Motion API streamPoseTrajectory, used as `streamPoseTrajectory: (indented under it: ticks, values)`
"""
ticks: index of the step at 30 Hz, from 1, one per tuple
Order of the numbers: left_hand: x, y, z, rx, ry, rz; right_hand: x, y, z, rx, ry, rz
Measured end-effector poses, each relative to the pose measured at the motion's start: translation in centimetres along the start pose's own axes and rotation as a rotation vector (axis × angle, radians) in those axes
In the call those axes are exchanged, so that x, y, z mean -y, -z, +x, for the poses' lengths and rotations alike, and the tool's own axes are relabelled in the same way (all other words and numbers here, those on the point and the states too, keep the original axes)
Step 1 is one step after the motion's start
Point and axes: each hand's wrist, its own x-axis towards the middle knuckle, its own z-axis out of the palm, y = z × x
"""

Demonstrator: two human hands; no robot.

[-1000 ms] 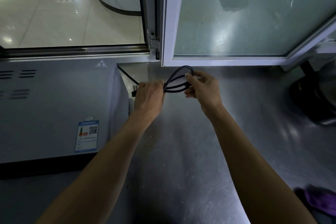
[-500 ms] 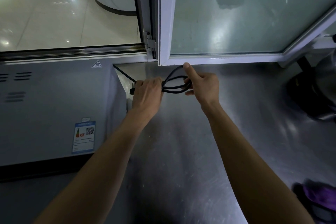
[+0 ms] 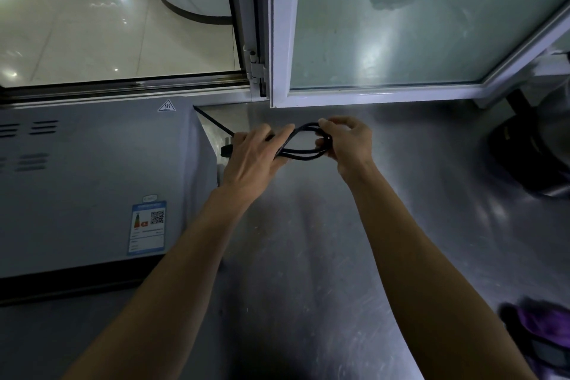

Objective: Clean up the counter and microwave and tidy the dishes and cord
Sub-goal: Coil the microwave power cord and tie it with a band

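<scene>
Black rubber-sheathed power cord (image 3: pixel 303 145), gathered into a few long flat loops, held in the air just above the brushed stainless-steel counter (image 3: pixel 308 271), at about 12 o'clock from the person and just short of the white window frame (image 3: pixel 279 40). Left hand (image 3: pixel 251 160) curled round the near end of the bundle, back of hand to camera; the grip itself is hidden underneath. Right hand (image 3: pixel 347 142) pinches the far bend of the loops between thumb and bent fingers, the rest of the fingers loosely curled. One strand runs from the left hand toward 11 o'clock, to the back corner of the grey metal microwave (image 3: pixel 92 179) standing at 9 o'clock; a dark plug (image 3: pixel 226 151) shows just left of the left knuckles. Purple cloth (image 3: pixel 546 327) lies at 4 o'clock on the counter; a dark rounded object at 2 o'clock is too dim to name. Judgement: cord looks light, limp yet springy, so the loops will want to open once released; sheath likely smooth and a little slippery. Best hold seems to be mid-bundle, all strands pinched together, with the tail wound round the middle. The tethered strand limits how far the coil can travel; pulling hard risks straining the entry point at the microwave.
</scene>
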Motion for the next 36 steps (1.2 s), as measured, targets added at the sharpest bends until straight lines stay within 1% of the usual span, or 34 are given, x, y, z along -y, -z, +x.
streamPoseTrajectory:
  ticks: [9, 15, 23, 28, 32, 36]
  values:
    - [-0.3, -0.6, 0.1, 0.028, 0.048, 0.106, -1.3, 0.8, -1.1, 0.083, 0.014, -0.072]
    - [0.0, -0.8, 0.4, 0.081, 0.042, 0.163, -0.7, 0.7, -0.4, 0.059, 0.123, -0.139]
    - [0.2, -0.7, -0.1, 0.025, 0.045, 0.271, -0.6, 0.8, 0.3, 0.004, 0.112, -0.101]
    - [0.1, -0.7, 0.0, 0.012, 0.04, 0.271, -0.4, 0.2, 0.6, -0.017, 0.084, -0.042]
    - [0.3, -0.6, 0.1, 0.045, 0.058, 0.302, -0.5, -0.1, 0.5, 0.016, 0.114, -0.089]
    - [0.1, -0.2, 0.2, -0.012, 0.039, 0.261, -0.1, 0.0, 0.4, 0.0, 0.149, -0.144]
